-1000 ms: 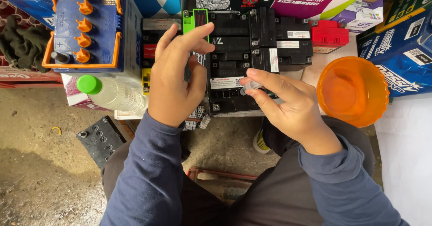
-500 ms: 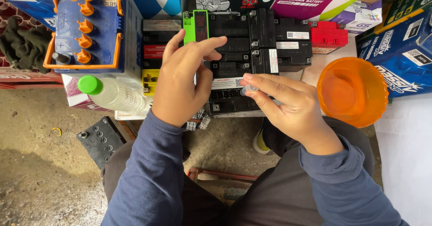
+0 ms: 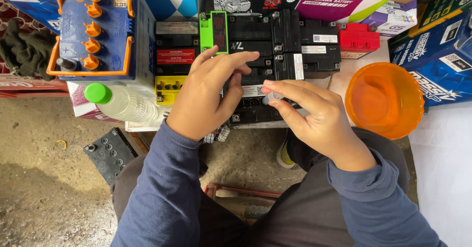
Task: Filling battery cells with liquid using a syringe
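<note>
A small clear vial (image 3: 273, 98) sat at frame centre, pinched in the right hand (image 3: 314, 116) above a black battery (image 3: 250, 107). The left hand (image 3: 206, 97) rested on that battery, fingers loosely spread, holding nothing. A loose pinch could drop the vial among the batteries. An orange bowl (image 3: 384, 99) stood at right, a bottle (image 3: 120, 102) at left; concrete floor (image 3: 44, 178) below.

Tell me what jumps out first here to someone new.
Two hands meet at centre over a cluster of small black batteries: the right hand pinches a small clear piece, and the left hand rests on a battery. An orange bowl glows at right; a big blue battery with orange caps sits upper left.
</note>
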